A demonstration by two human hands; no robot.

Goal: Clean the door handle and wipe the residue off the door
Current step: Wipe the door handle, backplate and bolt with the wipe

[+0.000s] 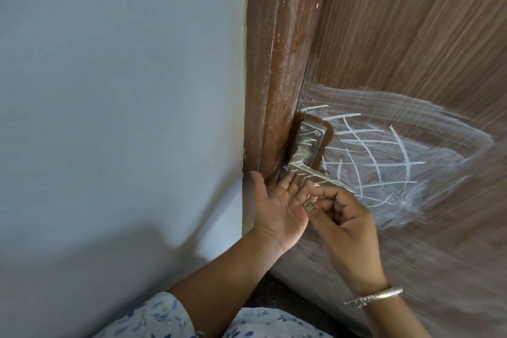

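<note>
The silver door handle point(307, 145) sits on the brown wood-grain door point(411, 35), its lever streaked with white marks. White crossed lines and a wide smeared haze of residue point(384, 162) cover the door to the right of the handle. My left hand point(277, 208) is open, palm up, just below the lever, with its fingertips touching the lever near its base. My right hand point(343, 217) is curled, thumb and fingertips pinched together against the lever's outer half. I cannot tell whether anything small is pinched there.
A dark brown door frame point(274, 63), flecked with white, runs up on the left of the handle. A pale blue-grey wall point(109, 90) fills the left side. A silver bangle point(373, 296) is on my right wrist.
</note>
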